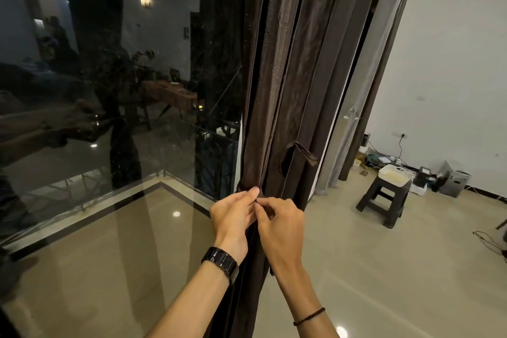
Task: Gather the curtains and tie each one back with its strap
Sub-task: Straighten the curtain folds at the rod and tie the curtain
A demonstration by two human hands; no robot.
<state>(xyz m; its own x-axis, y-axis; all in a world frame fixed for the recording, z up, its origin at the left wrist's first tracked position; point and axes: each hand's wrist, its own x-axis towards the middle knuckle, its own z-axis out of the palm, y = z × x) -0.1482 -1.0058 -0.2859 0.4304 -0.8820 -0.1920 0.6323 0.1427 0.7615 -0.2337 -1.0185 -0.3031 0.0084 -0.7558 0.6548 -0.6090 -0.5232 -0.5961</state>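
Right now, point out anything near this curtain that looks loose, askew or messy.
A fabric loop hangs loose off the brown curtain, above where the left hand and right hand pinch the strap. Tangled cables sprawl over the floor by the far wall. Nothing looks damaged or spilled.

Both the left hand [236, 212] and the right hand [282, 223] pinch a dark strap [247, 186] wrapped round the gathered brown curtain [285, 77], beside a dark window [123, 77], a stool [384, 197] well apart.
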